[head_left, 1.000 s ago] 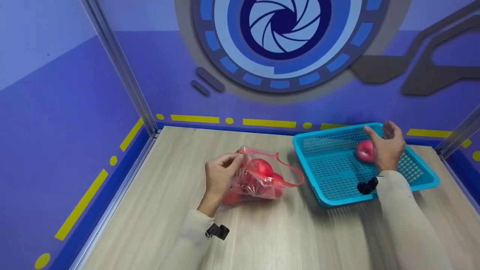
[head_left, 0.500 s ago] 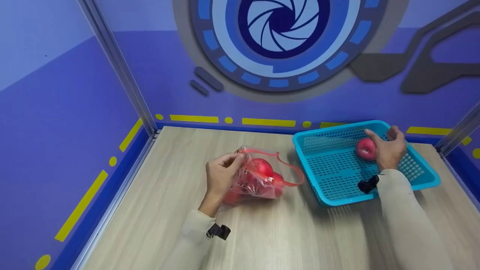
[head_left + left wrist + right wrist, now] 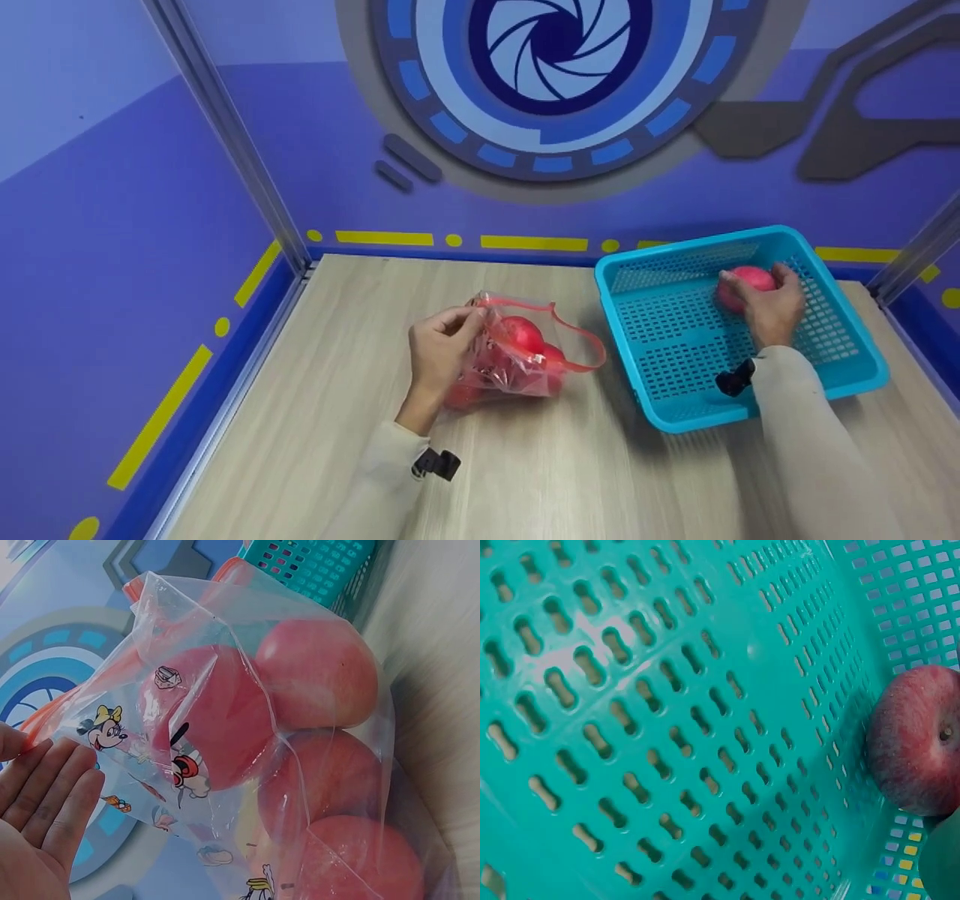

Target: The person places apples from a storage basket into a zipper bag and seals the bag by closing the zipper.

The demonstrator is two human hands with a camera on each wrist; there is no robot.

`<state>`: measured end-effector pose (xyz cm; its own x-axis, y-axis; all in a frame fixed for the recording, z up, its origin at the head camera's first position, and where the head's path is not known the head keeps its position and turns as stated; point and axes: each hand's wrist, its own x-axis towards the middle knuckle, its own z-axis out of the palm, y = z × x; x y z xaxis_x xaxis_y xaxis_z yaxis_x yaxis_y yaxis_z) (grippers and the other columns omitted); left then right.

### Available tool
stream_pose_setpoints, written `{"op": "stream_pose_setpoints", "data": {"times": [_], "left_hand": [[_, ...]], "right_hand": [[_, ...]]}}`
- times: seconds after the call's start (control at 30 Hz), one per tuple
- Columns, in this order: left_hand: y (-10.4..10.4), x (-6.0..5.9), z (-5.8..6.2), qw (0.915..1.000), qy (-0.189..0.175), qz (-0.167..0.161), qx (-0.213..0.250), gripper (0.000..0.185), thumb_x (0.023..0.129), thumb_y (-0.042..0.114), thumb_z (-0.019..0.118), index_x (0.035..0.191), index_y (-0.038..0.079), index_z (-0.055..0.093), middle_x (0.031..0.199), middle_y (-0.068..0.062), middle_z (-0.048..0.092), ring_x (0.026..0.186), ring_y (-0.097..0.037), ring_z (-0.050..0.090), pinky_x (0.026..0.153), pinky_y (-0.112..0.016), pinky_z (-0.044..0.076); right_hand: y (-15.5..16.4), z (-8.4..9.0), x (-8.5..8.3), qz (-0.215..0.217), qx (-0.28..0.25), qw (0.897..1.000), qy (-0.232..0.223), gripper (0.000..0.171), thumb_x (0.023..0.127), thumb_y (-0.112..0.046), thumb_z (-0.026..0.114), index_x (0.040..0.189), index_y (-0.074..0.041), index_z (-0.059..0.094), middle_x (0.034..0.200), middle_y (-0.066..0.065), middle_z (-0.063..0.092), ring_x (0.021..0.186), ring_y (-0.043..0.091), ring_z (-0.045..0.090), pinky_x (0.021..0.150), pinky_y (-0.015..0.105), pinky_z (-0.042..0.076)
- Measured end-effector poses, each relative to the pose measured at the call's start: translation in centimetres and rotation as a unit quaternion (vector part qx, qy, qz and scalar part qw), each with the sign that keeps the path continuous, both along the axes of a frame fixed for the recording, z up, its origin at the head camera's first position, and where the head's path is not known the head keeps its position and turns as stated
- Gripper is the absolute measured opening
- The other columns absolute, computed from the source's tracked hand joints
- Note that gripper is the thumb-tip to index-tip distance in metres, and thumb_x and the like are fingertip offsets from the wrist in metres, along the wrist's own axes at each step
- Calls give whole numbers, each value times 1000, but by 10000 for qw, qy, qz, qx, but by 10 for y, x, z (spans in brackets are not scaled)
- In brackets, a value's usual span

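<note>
My left hand (image 3: 439,349) pinches the red zip edge of a clear plastic bag (image 3: 510,384) between thumb and forefinger; its other fingers stretch out along the bag. Several red apples (image 3: 319,675) lie inside the bag, behind printed cartoon figures, and the mouth gapes to the right. Over in the blue-green plastic basket (image 3: 621,337), my right hand (image 3: 776,313) grips a single red apple (image 3: 752,278), thumb on its left side and fingers on its right. The right wrist view shows this apple (image 3: 915,742) stem and all, close to the perforated basket wall.
The bag rests on a light wooden tabletop (image 3: 337,322), left of the basket. A blue and purple printed panel (image 3: 480,202) stands along the back, another panel (image 3: 135,247) on the left. Metal posts (image 3: 255,172) mark the corners.
My right hand has come down onto the apple and now grips it. The basket has tipped, its far rim higher and near rim lower in view. The left hand and bag stay put.
</note>
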<state>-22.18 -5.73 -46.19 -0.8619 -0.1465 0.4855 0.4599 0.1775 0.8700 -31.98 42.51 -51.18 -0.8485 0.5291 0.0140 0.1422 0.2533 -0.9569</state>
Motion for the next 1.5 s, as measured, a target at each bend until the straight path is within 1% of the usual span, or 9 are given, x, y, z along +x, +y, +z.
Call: {"op": "stream_pose_setpoints", "data": {"times": [0.2,0.37,0.5,0.63,0.83,1.03,1.23,1.4,1.5], "left_hand": [[0,0,1,10000,-11,36,-37,11,96,13,82,95,3,84,87,-3,79,75,-14,69,67,-22,56],[0,2,1,9999,-21,42,-105,11,97,14,81,95,3,84,86,-2,79,74,-14,68,66,-22,55],[0,3,2,9999,-54,36,-125,11,97,15,81,96,4,84,87,-2,79,74,-14,67,66,-22,54],[0,3,2,9999,-83,16,-118,12,97,16,81,97,4,84,88,-3,79,75,-15,68,67,-23,55],[0,3,2,9999,-121,-7,-108,13,97,17,80,98,4,84,88,-2,79,76,-15,68,67,-23,55],[1,3,1,9999,-88,-75,-58,13,98,16,80,98,4,84,90,-3,80,76,-16,70,68,-24,57],[1,3,-1,9999,-40,-108,-10,12,97,14,80,97,3,84,90,-3,80,77,-17,70,69,-24,58],[2,2,0,10000,30,-50,-80,11,96,14,81,96,3,84,87,-1,79,73,-14,68,66,-23,55],[2,2,0,10000,5,-18,-89,11,96,14,81,95,3,84,85,-1,79,72,-14,67,65,-23,55]], "right_hand": [[0,3,-1,152,132,9996,-179,104,92,-51,80,170,-14,22,173,9,28,155,31,32,121,44,35],[-1,3,0,167,160,9995,-200,103,92,-53,79,169,-13,25,172,11,30,154,32,34,120,46,37],[-3,5,1,83,7,9999,-110,101,91,-54,80,169,-15,28,171,9,32,153,30,36,119,45,39],[-6,9,0,90,-117,9999,36,101,90,-55,81,169,-18,30,171,7,33,153,28,36,118,44,39],[-10,15,-2,146,-16,9995,270,100,89,-57,81,168,-21,31,169,4,35,151,26,36,117,44,41],[-13,17,-2,143,-42,9994,298,99,89,-57,80,168,-22,31,170,2,34,151,25,35,117,43,41],[-14,19,-2,157,-68,9992,352,98,90,-57,79,168,-22,32,170,3,35,151,24,35,118,42,40],[-17,23,-5,126,-33,9984,555,94,90,-54,80,166,-22,36,167,2,39,148,22,38,117,40,42],[-20,27,-7,125,-138,9976,668,93,90,-52,82,165,-20,38,166,3,41,146,21,40,117,39,41]]}}
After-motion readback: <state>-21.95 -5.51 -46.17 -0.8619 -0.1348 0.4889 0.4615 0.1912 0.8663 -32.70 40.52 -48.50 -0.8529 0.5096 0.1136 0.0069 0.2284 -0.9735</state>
